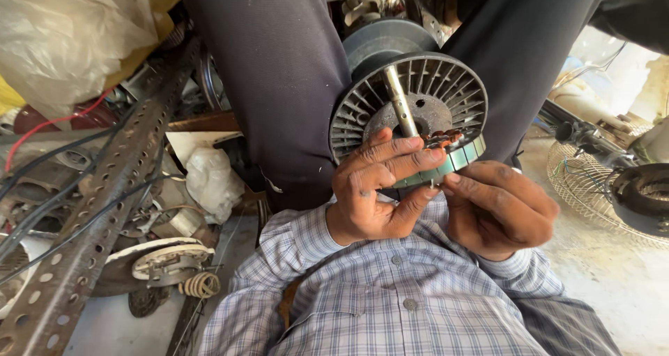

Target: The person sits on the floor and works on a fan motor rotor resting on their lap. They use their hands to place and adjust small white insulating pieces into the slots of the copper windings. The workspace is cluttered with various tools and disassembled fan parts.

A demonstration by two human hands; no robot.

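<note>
From the head camera I saw both hands meeting at the lower rim of a round motor stator (408, 112) that rested between the dark-trousered knees, just above the checked shirt (390, 293). The stator stood tilted toward me, its grey slotted ring fanning out around a rusty centre, with a metal shaft (400, 105) poking up and leftward from the middle. A green insulating band (456, 162) ran along the lower right edge of the ring, and a small bunch of copper-coloured wire ends (446, 137) showed just above the fingers.

My left hand (376, 188) lay across the lower face of the stator, fingers stretched out close together and pressed flat on it, the thumb curled beneath the rim, so it gripped the stator's edge. My right hand (498, 206) came in from the right, fingers curled narrow, their tips touching the green band at the rim beside the left thumb; whether they pinched anything small there I could not tell.

To the left lay a long perforated steel angle bar (90, 216) crossed by black cables, with a pale coil plate (167, 262) and a small wire spring beneath it. A wire fan guard (592, 195) sat on the floor at the right, beside a dark motor housing (641, 195)
</note>
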